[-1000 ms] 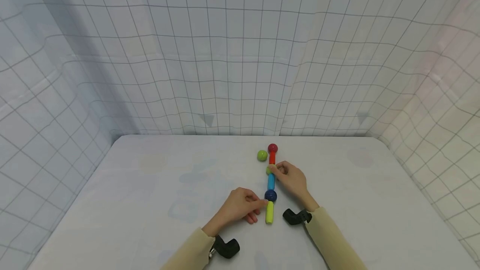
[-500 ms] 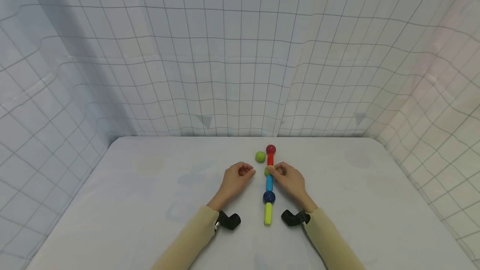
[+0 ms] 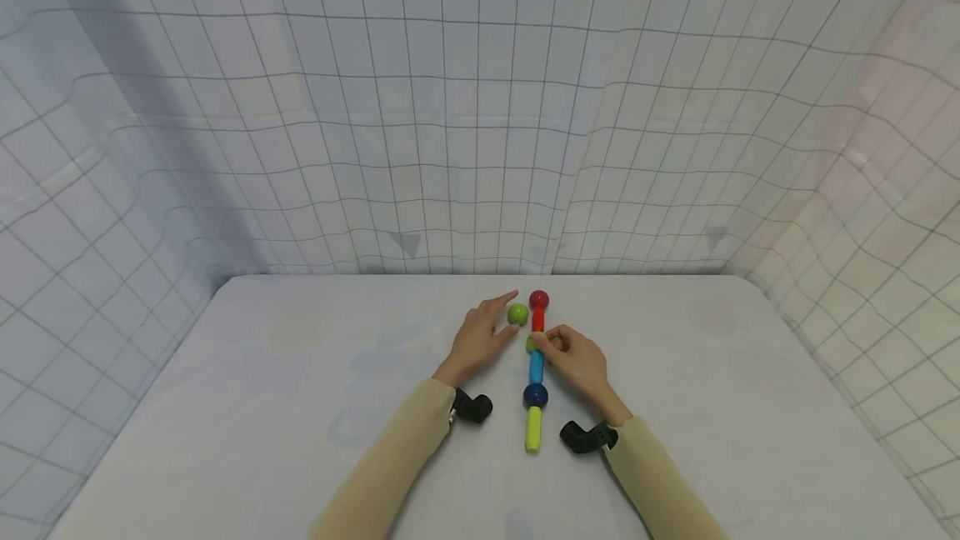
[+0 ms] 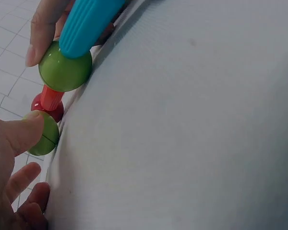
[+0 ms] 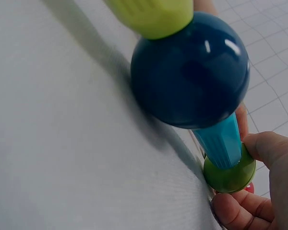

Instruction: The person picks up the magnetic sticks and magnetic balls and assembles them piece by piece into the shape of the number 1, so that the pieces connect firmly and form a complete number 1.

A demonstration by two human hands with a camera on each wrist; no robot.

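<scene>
A straight chain of balls and rods lies on the table: a red ball (image 3: 538,299), red rod (image 3: 537,320), green ball (image 5: 229,176), light blue rod (image 3: 536,367), dark blue ball (image 3: 535,395) and yellow-green rod (image 3: 533,430). My right hand (image 3: 583,362) pinches the chain's green ball between thumb and fingers. Left of the red end sits a loose green ball (image 3: 517,314). Around it my left hand (image 3: 477,338) spreads its fingers and thumb. In the left wrist view the thumb overlaps this ball; whether it touches, I cannot tell.
A white table (image 3: 337,407) carries everything. Behind it and at both sides hangs a white curtain (image 3: 480,148) with a dark grid. Black wrist devices (image 3: 474,407) are on both forearms.
My left hand has left the dark blue ball's side, moved away from me up the table, and spread its fingers at the loose green ball. My right hand keeps its pinch.
</scene>
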